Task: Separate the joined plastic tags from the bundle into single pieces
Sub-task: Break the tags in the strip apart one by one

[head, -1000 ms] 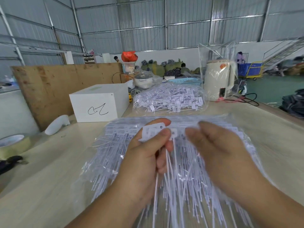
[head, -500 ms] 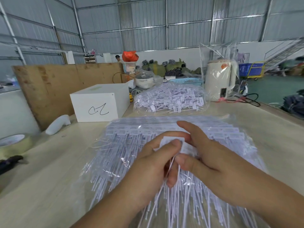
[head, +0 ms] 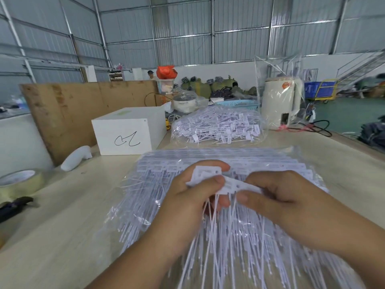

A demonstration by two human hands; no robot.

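Joined tags (head: pixel 220 180) — held above the bundle (head: pixel 239 236) on the table (head: pixel 62 236); our left hand (head: pixel 187 197) and right hand (head: pixel 277 197) each pinch a head. Light, thin, flexible plastic, we reckon — grip heads, not tails.

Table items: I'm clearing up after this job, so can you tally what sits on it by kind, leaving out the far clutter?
Bags of tags: 2, near and far
White box: 1
Tape roll: 1
Kettle: 1
White handle-shaped piece: 1
Total: 6
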